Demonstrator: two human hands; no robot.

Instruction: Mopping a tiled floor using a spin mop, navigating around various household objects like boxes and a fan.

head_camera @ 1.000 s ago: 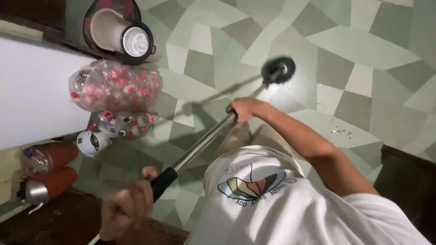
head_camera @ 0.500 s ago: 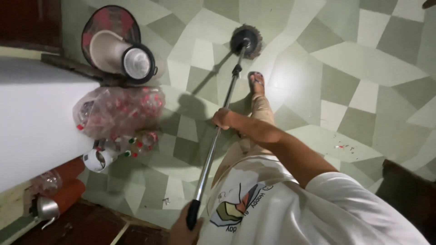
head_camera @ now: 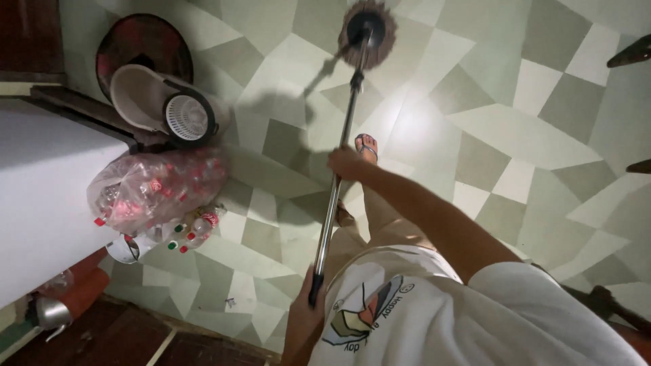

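Dim indoor light falls from above and behind the person, leaving a soft glare patch on the tiled floor (head_camera: pixel 413 129) just right of centre. The mop pole (head_camera: pixel 337 179) throws a dark shadow toward 10 o'clock, reaching the spin bucket (head_camera: pixel 169 108). Corners at 7 and 5 o'clock sink into murk. Wide-angle bending shows at the edges, and detail is slightly soft and grainy.

one mop (head_camera: pixel 342 156), with one round mop head (head_camera: pixel 367 32) on the floor (head_camera: pixel 542 129). two hands on the handle: right hand (head_camera: pixel 346 163) midway, left hand (head_camera: pixel 303 318) at the black end grip. one foot in a sandal (head_camera: pixel 367 147) showing. one mop bucket (head_camera: pixel 159 105) with one white spinner basket (head_camera: pixel 188 118). one clear plastic bag (head_camera: pixel 152 191) stuffed with bottles, too many to count, a few loose bottles (head_camera: pixel 193 232) beside it. one white desk (head_camera: pixel 41 196). one metal pot (head_camera: pixel 51 314) low left.
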